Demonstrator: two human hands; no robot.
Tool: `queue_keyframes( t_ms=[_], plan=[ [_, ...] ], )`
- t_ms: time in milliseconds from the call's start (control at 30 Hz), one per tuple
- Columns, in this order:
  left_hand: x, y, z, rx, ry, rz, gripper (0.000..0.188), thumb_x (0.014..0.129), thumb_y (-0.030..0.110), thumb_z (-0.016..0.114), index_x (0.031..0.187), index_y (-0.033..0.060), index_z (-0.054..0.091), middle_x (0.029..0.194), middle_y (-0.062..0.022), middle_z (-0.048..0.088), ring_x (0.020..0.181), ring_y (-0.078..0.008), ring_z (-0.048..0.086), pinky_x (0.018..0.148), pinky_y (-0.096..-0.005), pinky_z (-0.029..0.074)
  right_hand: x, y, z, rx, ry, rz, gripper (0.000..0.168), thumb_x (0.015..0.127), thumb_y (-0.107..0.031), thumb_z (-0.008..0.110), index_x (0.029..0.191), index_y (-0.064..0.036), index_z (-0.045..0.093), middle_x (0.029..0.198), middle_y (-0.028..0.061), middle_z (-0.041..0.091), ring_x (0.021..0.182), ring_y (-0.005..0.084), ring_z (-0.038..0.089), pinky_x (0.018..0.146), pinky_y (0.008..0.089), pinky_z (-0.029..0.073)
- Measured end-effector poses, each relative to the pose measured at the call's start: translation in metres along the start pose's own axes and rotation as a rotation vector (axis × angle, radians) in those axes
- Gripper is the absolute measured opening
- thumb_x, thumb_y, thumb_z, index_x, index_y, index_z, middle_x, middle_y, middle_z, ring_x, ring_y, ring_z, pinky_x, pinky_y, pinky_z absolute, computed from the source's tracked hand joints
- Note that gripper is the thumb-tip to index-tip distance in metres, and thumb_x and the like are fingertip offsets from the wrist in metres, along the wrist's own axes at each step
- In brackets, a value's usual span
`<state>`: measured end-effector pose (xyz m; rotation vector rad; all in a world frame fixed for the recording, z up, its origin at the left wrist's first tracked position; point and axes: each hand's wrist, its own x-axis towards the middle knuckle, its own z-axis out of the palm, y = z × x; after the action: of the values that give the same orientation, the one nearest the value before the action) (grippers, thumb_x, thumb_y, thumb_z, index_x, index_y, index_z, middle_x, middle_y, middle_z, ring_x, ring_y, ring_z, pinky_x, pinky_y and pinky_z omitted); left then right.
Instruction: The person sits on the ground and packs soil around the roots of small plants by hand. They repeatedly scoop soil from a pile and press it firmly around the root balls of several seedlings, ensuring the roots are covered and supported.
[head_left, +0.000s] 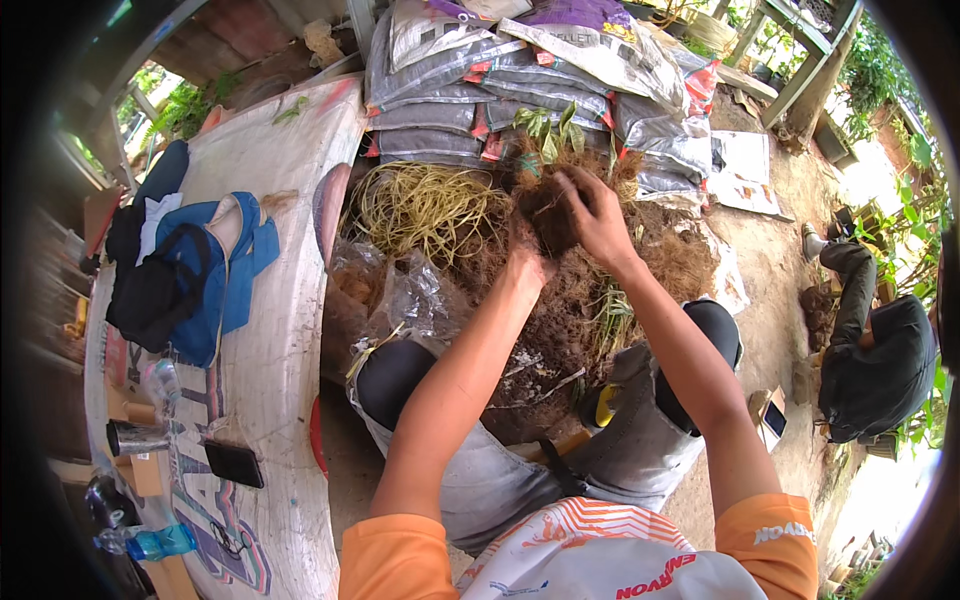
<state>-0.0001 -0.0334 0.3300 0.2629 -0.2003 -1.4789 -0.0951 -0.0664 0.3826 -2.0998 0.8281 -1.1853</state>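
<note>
A plant's dark root ball (551, 221), wrapped in brown fibre, is held between both hands in front of me. My left hand (531, 238) cups its left side and underside. On its right side and top lies my right hand (598, 216), fingers bent over it. Green leaves (551, 133) rise beyond the hands. Below lies a heap of dark soil and coir-like fibre (555, 330), with some green leaves (613, 315) on its right part. Yellowish straw-like strips (424, 206) form a tangled pile left of the hands.
Stacked filled sacks (427, 116) stand beyond the heap. A clear plastic bag (424, 296) lies near my left knee. The white table (289, 315) on the left bears a blue bag (240, 262), a phone (234, 463) and bottles. At right, a person in dark clothes (877, 367) crouches.
</note>
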Motion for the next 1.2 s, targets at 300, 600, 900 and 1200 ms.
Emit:
queue_keyframes(
  t_ms=[300, 600, 900, 1200],
  plan=[
    [-0.001, -0.006, -0.004, -0.067, 0.07, 0.003, 0.039, 0.097, 0.035, 0.038, 0.118, 0.0071, 0.056, 0.108, -0.0087, 0.065, 0.095, -0.0203, 0.065, 0.084, -0.0355, 0.055, -0.012, 0.005, 0.008, -0.319, -0.077, -0.302, 0.033, 0.094, -0.027, 0.055, 0.11, 0.0, 0.064, 0.114, 0.0202, 0.061, 0.105, 0.0327, 0.059, 0.095, 0.0399, 0.044],
    [0.007, -0.005, -0.026, -0.106, -0.128, 0.024, 0.045, 0.099, 0.039, 0.035, 0.136, 0.0135, 0.042, 0.135, -0.0091, 0.048, 0.121, -0.0218, 0.049, 0.104, -0.039, 0.041, -0.01, 0.002, 0.022, -0.183, 0.039, -0.045, 0.031, 0.094, -0.022, 0.054, 0.108, 0.004, 0.064, 0.114, 0.0232, 0.061, 0.108, 0.036, 0.059, 0.092, 0.0388, 0.046],
    [0.011, -0.007, -0.03, -0.131, -0.114, 0.003, 0.042, 0.099, 0.031, 0.033, 0.134, 0.009, 0.044, 0.131, -0.0111, 0.052, 0.117, -0.0227, 0.053, 0.101, -0.0369, 0.043, -0.011, 0.003, 0.021, -0.312, 0.025, -0.104, 0.028, 0.092, -0.023, 0.055, 0.109, -0.003, 0.065, 0.12, 0.0255, 0.055, 0.111, 0.0417, 0.052, 0.097, 0.0444, 0.042],
    [0.004, -0.003, -0.019, -0.161, -0.035, 0.068, 0.055, 0.097, 0.047, 0.035, 0.137, 0.0095, 0.04, 0.133, -0.0136, 0.048, 0.117, -0.0256, 0.054, 0.103, -0.0399, 0.042, -0.007, -0.001, 0.022, -0.225, -0.038, -0.189, 0.029, 0.083, -0.022, 0.064, 0.106, -0.007, 0.067, 0.12, 0.0193, 0.058, 0.113, 0.0377, 0.053, 0.094, 0.0429, 0.045]
  ],
)
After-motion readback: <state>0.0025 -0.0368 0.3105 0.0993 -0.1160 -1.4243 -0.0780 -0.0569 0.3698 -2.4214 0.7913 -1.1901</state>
